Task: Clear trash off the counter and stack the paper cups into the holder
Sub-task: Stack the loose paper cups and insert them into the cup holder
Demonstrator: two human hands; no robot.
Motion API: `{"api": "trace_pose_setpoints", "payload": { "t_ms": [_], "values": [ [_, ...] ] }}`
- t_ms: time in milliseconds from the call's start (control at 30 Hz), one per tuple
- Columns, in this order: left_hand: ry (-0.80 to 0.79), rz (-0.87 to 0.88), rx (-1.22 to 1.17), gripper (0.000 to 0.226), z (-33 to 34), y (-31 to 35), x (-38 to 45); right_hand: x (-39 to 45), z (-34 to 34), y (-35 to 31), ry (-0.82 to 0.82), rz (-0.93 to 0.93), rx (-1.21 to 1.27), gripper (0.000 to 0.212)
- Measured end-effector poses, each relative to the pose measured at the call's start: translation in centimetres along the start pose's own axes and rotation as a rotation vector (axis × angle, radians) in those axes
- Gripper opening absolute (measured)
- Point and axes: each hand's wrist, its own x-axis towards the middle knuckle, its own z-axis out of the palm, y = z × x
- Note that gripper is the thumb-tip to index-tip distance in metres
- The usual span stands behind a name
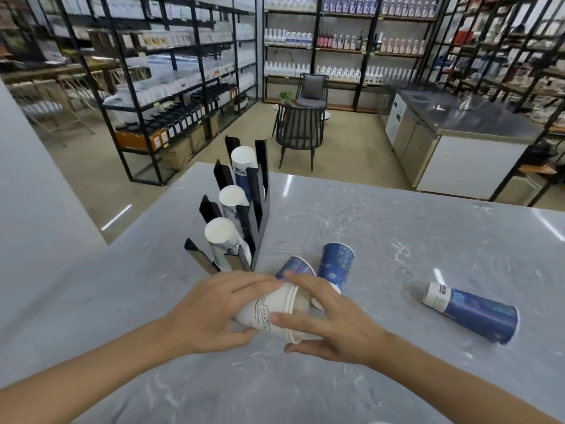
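A short stack of white paper cups [275, 313] with a wave drawing lies on its side between my hands. My left hand [211, 313] wraps its closed end; my right hand [330, 325] grips the rim end. Just behind them stand two blue cups [334, 267], one partly hidden by my fingers. A stack of blue cups [472, 312] lies on its side at the right. The black cup holder [253, 215] at the counter's left holds three stacks of cups, white bottoms up.
The grey marble counter [397, 228] stretches right and toward me. Beyond its far edge are a black chair [298, 130], shelving with bottles and a steel work unit [452, 139] at the right. A white wall [36, 194] stands at the left.
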Motion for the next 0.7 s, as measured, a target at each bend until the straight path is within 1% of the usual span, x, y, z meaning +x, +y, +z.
{"api": "trace_pose_setpoints", "payload": {
  "t_ms": [67,200,267,367,433,600,700],
  "values": [
    [0.006,-0.044,-0.031,0.075,-0.1,-0.8,-1.8,1.0,0.9,-0.7,-0.018,-0.029,0.017,0.051],
    [0.016,-0.203,-0.163,0.078,0.4,-2.2,-5.5,3.6,1.9,-2.3,-0.069,-0.061,0.042,0.047],
    [0.023,-0.293,-0.221,0.08,0.9,-2.8,-7.4,5.2,2.4,-3.2,-0.09,-0.118,0.031,0.044],
    [0.06,-0.414,-0.306,0.082,2.0,-3.7,-10.2,7.2,3.7,-4.6,-0.171,-0.202,0.064,0.04],
    [0.075,-0.458,-0.374,0.082,2.6,-4.2,-11.9,8.4,4.8,-5.7,-0.224,-0.196,0.06,0.039],
    [0.127,-0.527,-0.502,0.085,4.1,-5.3,-14.8,9.7,7.2,-7.1,-0.268,-0.19,0.059,0.039],
    [0.139,-0.56,-0.545,0.083,5.0,-5.8,-16.4,10.0,8.7,-7.8,-0.355,-0.127,0.056,0.039]
  ]
}}
